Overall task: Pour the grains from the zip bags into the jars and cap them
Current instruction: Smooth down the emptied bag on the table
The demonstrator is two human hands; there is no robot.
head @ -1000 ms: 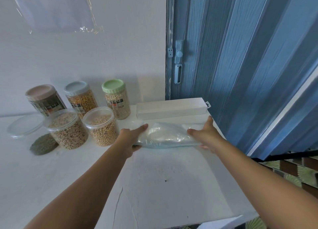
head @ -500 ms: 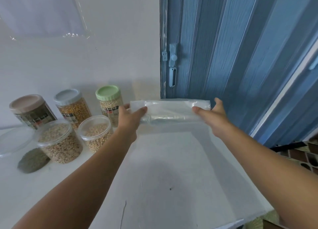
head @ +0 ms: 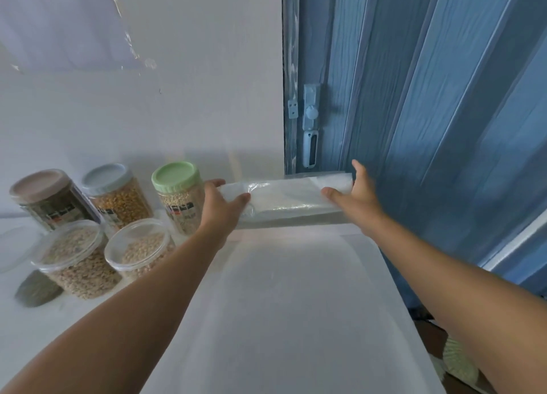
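- Holding: clear zip bag (head: pixel 284 199), seemingly empty, stretched flat above the white table (head: pixel 281 305), at its far right edge.
- Left hand (head: pixel 220 208): pinches the bag's left end.
- Right hand (head: pixel 356 199): pinches the right end.
- Jars, far left: green-lidded jar (head: pixel 179 196) capped; two clear jars (head: pixel 139 247) look lidless.
- Handling advice: set bag aside clear of the jars, then cap those.

Evenly bright, soft daylight. Faint shadows on wall (head: pixel 177 112) behind jars (head: pixel 118 195). Slight motion blur overall. Wide-angle bending at frame edges. Mild glare on table (head: pixel 296 305) centre.
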